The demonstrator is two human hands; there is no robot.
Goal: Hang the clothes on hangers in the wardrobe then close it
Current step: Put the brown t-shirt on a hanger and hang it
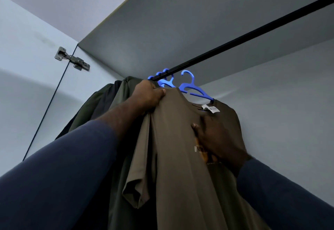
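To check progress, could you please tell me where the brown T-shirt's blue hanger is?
Head view, centre: the blue hanger sits in the collar of the brown T-shirt, its hook just under the black rail, right of the left hand and the other blue hangers.

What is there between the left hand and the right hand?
In the head view, only the plain front of the brown T-shirt lies between the left hand and the right hand.

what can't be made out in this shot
Head view:
- Print on the brown cotton t-shirt: covered by the blurred right hand, whose grip is unclear.
- White neck label: text too small.
- Blue plastic hanger: one arm hidden under the left hand and shirt.
- Dark green hung clothes: lower parts behind the left sleeve.
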